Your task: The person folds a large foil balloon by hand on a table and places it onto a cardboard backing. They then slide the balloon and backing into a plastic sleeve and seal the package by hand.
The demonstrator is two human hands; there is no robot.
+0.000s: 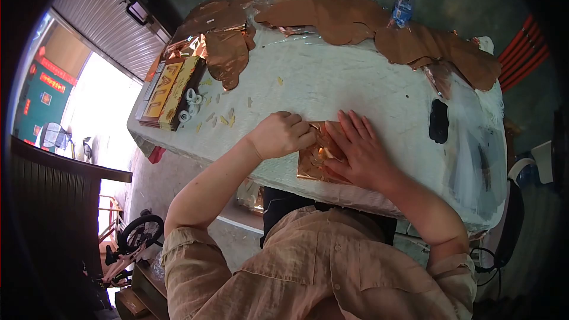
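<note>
While the left hand (282, 135) curls at its far left corner, fingertips hidden, the shiny copper packet (309, 165) lies under the spread right hand (363, 157), near side roughly along the near edge of the table (332, 77); its long way is unclear.

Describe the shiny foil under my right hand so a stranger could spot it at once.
Find the big white table, then its near edge. There the right hand lies spread on the foil, the left hand at its far-left corner. Unlike the curvy brown sheets along the far edge, it is small and straight-sided.
</note>
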